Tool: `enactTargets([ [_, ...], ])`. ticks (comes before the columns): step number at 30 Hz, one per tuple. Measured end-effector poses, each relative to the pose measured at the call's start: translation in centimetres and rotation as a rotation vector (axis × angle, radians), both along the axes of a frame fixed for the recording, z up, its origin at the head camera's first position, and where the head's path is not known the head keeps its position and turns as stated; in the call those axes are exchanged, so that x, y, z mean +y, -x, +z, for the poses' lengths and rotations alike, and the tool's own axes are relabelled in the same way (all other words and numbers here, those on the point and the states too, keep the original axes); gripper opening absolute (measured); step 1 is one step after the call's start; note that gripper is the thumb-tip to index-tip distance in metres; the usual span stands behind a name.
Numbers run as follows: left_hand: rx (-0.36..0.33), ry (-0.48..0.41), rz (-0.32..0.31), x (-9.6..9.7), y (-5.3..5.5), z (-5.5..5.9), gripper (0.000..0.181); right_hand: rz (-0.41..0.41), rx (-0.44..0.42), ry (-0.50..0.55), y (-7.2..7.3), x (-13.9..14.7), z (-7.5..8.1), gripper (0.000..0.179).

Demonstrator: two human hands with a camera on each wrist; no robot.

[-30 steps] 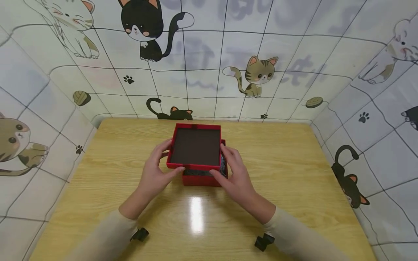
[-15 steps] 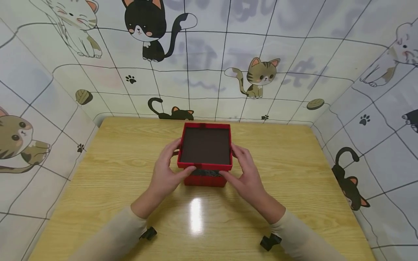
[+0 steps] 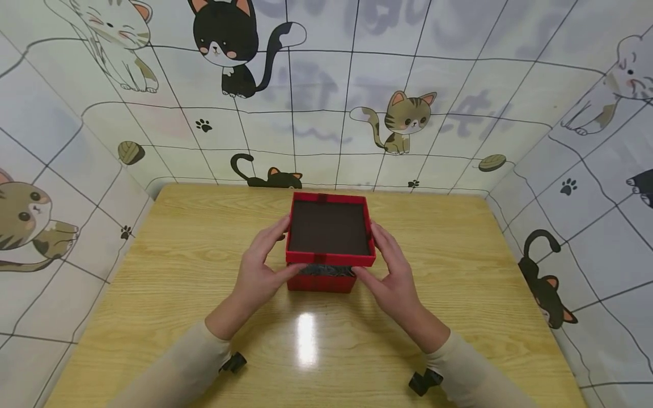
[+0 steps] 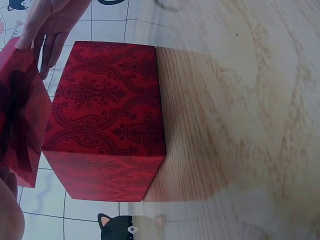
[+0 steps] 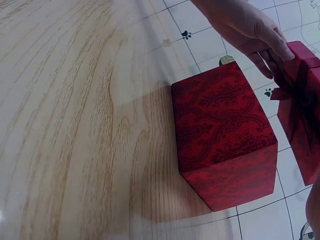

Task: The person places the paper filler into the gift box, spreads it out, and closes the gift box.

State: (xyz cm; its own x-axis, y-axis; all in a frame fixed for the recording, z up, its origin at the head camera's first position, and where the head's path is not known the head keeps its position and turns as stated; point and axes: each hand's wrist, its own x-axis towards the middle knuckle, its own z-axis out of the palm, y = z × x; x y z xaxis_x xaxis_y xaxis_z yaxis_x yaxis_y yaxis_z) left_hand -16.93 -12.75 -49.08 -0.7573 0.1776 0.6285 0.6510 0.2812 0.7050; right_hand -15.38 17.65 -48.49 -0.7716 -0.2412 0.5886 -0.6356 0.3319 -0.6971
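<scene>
Both hands hold a red square box lid (image 3: 330,260) by opposite sides, its dark inner side facing up. My left hand (image 3: 261,270) grips the left side, thumb at the near left corner. At the right side my right hand (image 3: 395,279) does likewise, thumb low by the near right corner. Below the lid a red box (image 3: 320,284) stands on the table; dark, glossy contents (image 3: 326,270) show through the gap. Damask-patterned sides of the box (image 5: 225,120) appear in the right wrist view, where a dark ribbon bow (image 5: 300,97) hangs on the lid's underside.
The light wooden table (image 3: 439,255) extends around the box. Behind it and at both sides stand white panels (image 3: 326,130) printed with cartoon cats and grid lines. A small black device (image 3: 233,362) sits at the left wrist, another black device (image 3: 425,382) at the right.
Both hands have carried the lid to the right, from left of the box to above it, slightly past its right side. The box stays on the table.
</scene>
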Motion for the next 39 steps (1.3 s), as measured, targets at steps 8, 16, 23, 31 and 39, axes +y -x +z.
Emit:
enactTargets([
  [8,0.016,-0.065,0.007,0.3,-0.2,0.2,0.087,-0.014,0.032,0.060,-0.1,0.0,0.2,0.089],
  [16,0.014,-0.093,0.072,0.4,-0.2,0.6,0.072,-0.047,0.033,0.120,0.0,-0.2,0.1,0.076],
  [23,0.016,-0.117,0.084,0.5,-0.3,0.7,0.063,-0.108,0.046,0.127,0.1,-0.4,0.6,0.067],
  [31,-0.029,-0.166,0.093,0.7,-0.3,0.4,0.055,-0.111,0.061,0.179,0.1,-0.9,1.0,0.061],
  [39,-0.026,-0.178,0.098,0.7,-0.1,0.1,0.052,-0.091,0.044,0.208,0.3,-0.8,0.8,0.063],
])
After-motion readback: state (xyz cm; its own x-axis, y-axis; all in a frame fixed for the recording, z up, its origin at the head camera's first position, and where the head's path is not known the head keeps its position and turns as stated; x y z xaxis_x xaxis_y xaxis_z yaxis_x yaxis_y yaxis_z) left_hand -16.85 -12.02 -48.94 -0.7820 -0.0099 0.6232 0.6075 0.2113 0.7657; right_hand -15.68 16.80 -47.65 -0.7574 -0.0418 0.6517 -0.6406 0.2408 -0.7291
